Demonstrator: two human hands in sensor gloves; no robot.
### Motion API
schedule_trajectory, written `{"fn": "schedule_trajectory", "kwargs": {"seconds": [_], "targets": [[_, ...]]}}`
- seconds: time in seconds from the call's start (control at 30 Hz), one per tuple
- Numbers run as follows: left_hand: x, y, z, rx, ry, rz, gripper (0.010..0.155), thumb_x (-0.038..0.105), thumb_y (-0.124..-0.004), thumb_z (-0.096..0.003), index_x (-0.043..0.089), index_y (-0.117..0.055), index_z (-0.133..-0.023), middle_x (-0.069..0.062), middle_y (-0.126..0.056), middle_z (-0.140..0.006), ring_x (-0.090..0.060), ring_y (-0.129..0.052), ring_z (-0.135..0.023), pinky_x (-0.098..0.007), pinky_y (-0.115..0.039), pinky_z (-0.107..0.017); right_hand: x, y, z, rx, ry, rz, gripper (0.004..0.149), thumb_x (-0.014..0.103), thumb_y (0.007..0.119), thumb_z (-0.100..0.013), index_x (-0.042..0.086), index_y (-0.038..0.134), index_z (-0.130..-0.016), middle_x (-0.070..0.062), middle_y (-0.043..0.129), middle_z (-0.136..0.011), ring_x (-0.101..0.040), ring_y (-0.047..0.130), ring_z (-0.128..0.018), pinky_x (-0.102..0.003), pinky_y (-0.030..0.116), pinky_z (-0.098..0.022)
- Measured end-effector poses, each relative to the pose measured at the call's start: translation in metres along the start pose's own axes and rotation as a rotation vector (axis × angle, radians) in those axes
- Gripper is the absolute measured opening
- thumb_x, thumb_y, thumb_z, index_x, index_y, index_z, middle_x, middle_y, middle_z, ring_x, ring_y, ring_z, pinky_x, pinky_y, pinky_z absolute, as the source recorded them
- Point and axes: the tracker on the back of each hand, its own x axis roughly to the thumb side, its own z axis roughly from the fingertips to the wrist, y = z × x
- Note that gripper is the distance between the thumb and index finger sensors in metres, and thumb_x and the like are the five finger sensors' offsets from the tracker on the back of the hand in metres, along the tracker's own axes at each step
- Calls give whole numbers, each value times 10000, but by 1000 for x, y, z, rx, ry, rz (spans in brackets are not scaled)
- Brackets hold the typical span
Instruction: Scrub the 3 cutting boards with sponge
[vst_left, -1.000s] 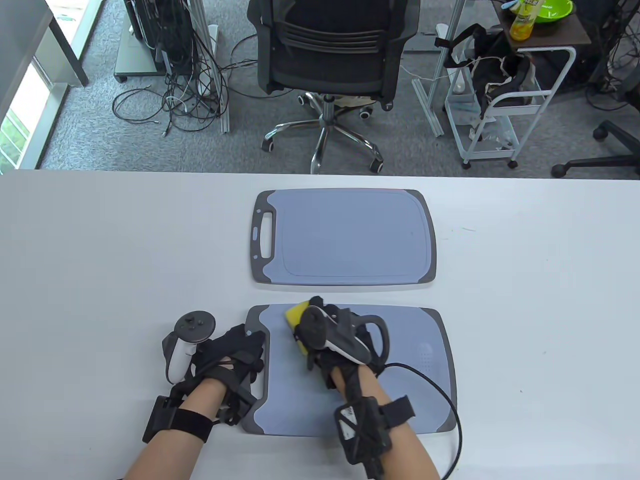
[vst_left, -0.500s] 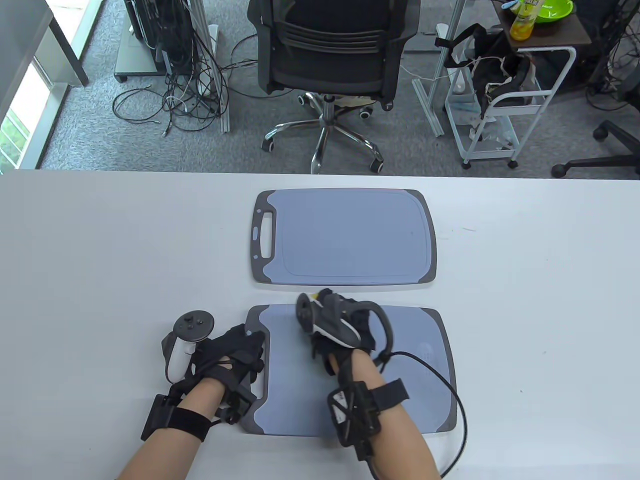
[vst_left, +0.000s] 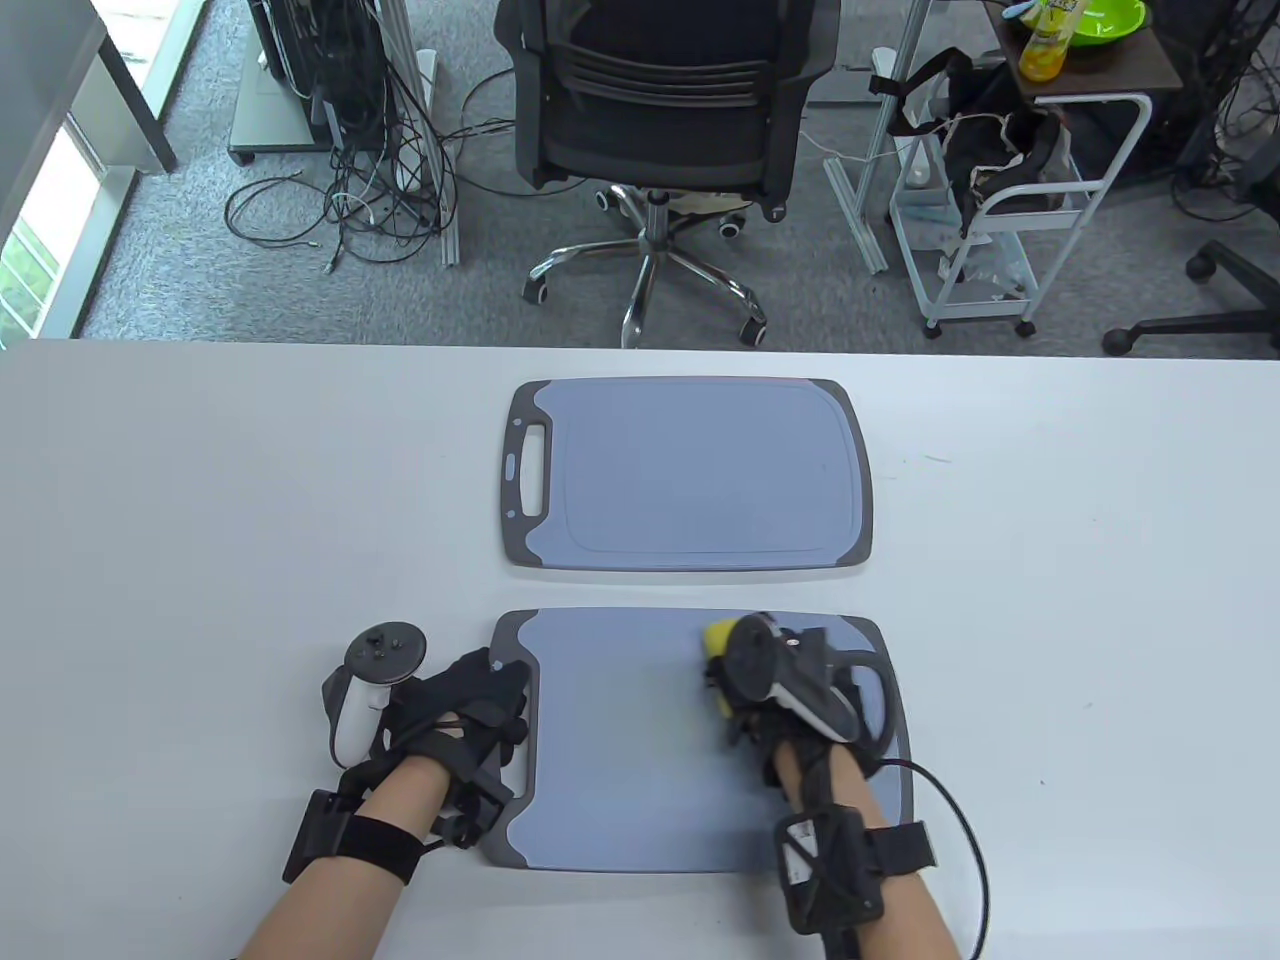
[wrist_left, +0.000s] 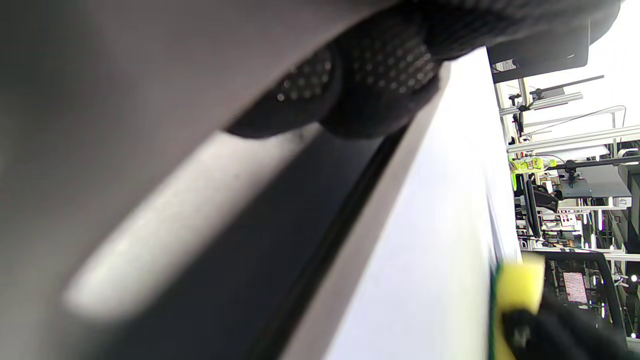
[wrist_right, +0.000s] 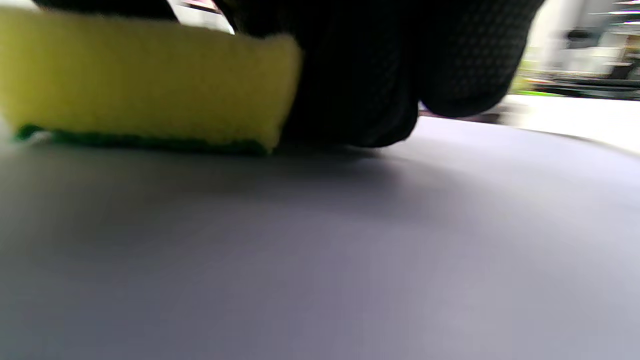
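Note:
Two grey-blue cutting boards with dark rims lie on the white table (vst_left: 200, 500). The far board (vst_left: 690, 475) is untouched. On the near board (vst_left: 620, 740) my right hand (vst_left: 735, 670) grips a yellow sponge (vst_left: 717, 637) at the upper right part. The right wrist view shows the sponge (wrist_right: 145, 80) green side down on the board (wrist_right: 320, 250), gloved fingers (wrist_right: 360, 75) beside it. My left hand (vst_left: 490, 705) lies on the board's handle end, its fingertips (wrist_left: 380, 70) pressing the dark rim. In the left wrist view the sponge (wrist_left: 517, 287) sits far across the board (wrist_left: 430, 240).
A black cable (vst_left: 960, 810) loops from my right wrist over the near board's right edge onto the table. Beyond the table's far edge stand an office chair (vst_left: 660, 100), a white cart (vst_left: 1010, 200) and floor cables (vst_left: 340, 200).
My right hand has swept the sponge from the near board's upper left to its upper right. The left hand and both boards have stayed put.

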Motion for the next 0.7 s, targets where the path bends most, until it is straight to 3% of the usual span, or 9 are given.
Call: {"fn": "schedule_trajectory", "kwargs": {"seconds": [0.07,0.13,0.23,0.33,0.43,0.53,0.6,0.67,0.7], "targets": [[-2,1,0,-10,5,26,527,541,-750,-597,152,-711,-951,104,-916,-705,23,-1061,-403,-225,-1005,-307,60,0,2,-9,-166,44,717,592,713,-480,99,698,-1001,-83,893,-690,-213,935,-510,-450,805,-462],[-3,2,0,-13,13,58,526,536,-754,-595,152,-709,-953,98,-916,-707,18,-1061,-406,-230,-1006,-313,96,1,6,-53,-260,83,715,594,709,-475,110,700,-1001,-73,892,-692,-206,935,-510,-446,810,-462],[-5,3,1,-11,17,76,528,531,-758,-594,149,-709,-954,91,-917,-709,11,-1061,-408,-235,-1008,-317,93,1,7,-66,-258,147,706,612,675,-480,141,691,-1006,-26,889,-699,-178,939,-511,-423,820,-462],[-5,3,1,-7,16,72,529,533,-758,-594,148,-709,-955,93,-917,-710,11,-1061,-410,-234,-1007,-318,32,3,10,-35,-78,64,697,590,703,-474,129,712,-997,-46,897,-688,-200,939,-499,-441,813,-453],[-4,3,1,-7,15,65,529,533,-756,-596,145,-713,-953,89,-918,-709,9,-1063,-409,-235,-1008,-314,-55,5,24,-2,161,85,696,585,704,-477,120,719,-994,-61,902,-690,-206,939,-500,-446,810,-453],[-4,3,1,-8,14,62,530,535,-751,-601,142,-709,-955,89,-915,-713,11,-1061,-413,-233,-1006,-316,-152,11,51,46,488,66,698,569,701,-482,96,708,-995,-72,889,-701,-213,930,-509,-450,802,-458],[-4,2,1,-3,12,58,531,536,-748,-605,143,-706,-959,90,-913,-716,11,-1059,-416,-231,-1004,-318,-181,14,62,52,588,-11,697,557,708,-487,69,728,-985,-88,894,-700,-223,934,-497,-457,800,-448],[-4,2,1,0,12,54,531,539,-745,-606,145,-704,-960,94,-911,-718,17,-1057,-417,-228,-1003,-318,-181,13,61,69,598,-80,700,543,723,-490,50,722,-986,-106,889,-705,-236,930,-501,-466,793,-450],[-4,2,1,-1,13,56,532,540,-746,-605,145,-705,-960,93,-912,-718,16,-1058,-416,-228,-1003,-317,-165,11,54,50,536,-50,704,541,730,-486,39,726,-980,-112,894,-695,-239,931,-497,-467,794,-447]]}}
